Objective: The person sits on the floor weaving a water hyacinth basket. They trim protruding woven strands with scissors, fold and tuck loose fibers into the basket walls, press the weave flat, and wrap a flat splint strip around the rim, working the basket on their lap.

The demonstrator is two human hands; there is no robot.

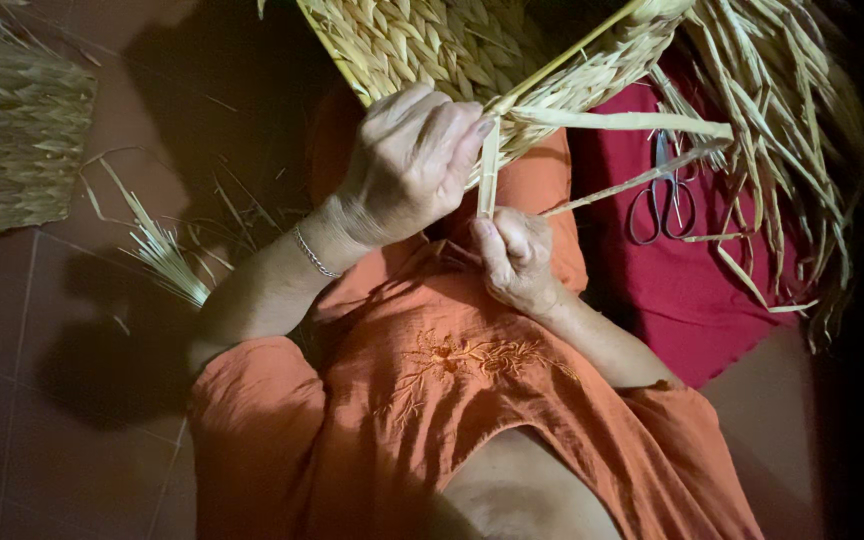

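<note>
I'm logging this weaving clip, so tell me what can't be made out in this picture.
Head view only:
- Woven straw piece: cut off by the top edge.
- Left hand: fingertips curl behind the straw strip.
- Right hand: its palm faces away.
- Scissors: tips covered by loose straw.
- Right side: lost in shadow.

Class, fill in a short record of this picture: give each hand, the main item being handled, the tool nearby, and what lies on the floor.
left hand: grips the edge of the woven straw piece
right hand: pinches a flat straw strand from below
tool: scissors, lying on red cloth
floor: woven mat at left, loose straw on the tiles
clothing: orange embroidered garment
</note>
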